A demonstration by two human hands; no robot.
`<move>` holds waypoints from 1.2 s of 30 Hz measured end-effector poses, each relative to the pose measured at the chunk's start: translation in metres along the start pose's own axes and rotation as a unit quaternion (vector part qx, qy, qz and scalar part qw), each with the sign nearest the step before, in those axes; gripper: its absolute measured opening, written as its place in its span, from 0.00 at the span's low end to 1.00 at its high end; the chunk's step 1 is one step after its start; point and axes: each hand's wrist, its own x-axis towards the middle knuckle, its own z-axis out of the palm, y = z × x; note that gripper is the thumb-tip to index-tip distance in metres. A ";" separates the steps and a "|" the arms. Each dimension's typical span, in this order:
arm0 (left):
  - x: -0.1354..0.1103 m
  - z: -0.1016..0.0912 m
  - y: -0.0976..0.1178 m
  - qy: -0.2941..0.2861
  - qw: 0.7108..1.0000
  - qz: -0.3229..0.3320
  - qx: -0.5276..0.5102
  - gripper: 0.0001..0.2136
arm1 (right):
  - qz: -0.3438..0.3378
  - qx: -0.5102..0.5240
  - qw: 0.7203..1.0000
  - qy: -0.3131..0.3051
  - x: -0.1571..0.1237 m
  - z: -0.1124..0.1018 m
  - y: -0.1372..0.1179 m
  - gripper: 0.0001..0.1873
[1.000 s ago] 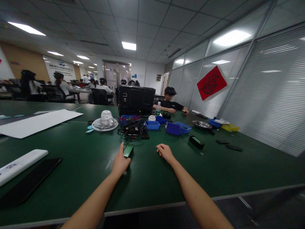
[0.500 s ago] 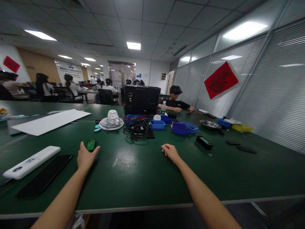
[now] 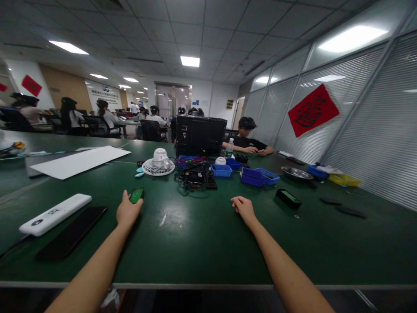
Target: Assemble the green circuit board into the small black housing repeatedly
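My left hand (image 3: 127,211) rests on the green table (image 3: 208,243) with its fingers closed round the near end of a small green circuit board (image 3: 137,194). My right hand (image 3: 244,207) lies further right on the bare table top, its fingers curled in, with nothing visible in them. A black tangle of cables and a device (image 3: 195,178) sits beyond and between both hands.
A white flat device (image 3: 55,214) and a black slab (image 3: 71,232) lie at the left. A small white fan (image 3: 159,163), blue bins (image 3: 259,176), a black box (image 3: 288,198), a metal bowl (image 3: 296,173) and a white sheet (image 3: 81,161) stand further back. A person (image 3: 249,141) sits across the table.
My left hand slid the green circuit board to the left across the table, then held about still. My right hand stayed put. The view turned a little left.
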 end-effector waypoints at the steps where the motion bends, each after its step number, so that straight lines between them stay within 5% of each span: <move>1: -0.003 0.001 0.002 -0.012 1.000 0.005 0.001 0.38 | 0.001 -0.005 1.000 0.002 0.000 0.000 0.000 0.14; 10: -0.047 0.026 0.031 -0.138 0.985 0.106 0.017 0.38 | -0.004 -0.038 0.999 -0.019 -0.002 0.003 -0.002 0.14; 19: -0.099 0.070 0.086 -0.220 0.960 0.171 -0.011 0.32 | -0.040 -0.121 0.991 -0.037 -0.008 0.008 -0.005 0.14; 29: -0.123 0.108 0.113 -0.206 0.958 0.179 -0.091 0.30 | -0.055 -0.143 0.987 -0.045 -0.012 0.009 -0.011 0.14; 36: -0.132 0.118 0.110 -0.163 0.945 0.168 -0.226 0.25 | -0.096 -0.164 0.978 -0.086 -0.025 0.024 -0.019 0.15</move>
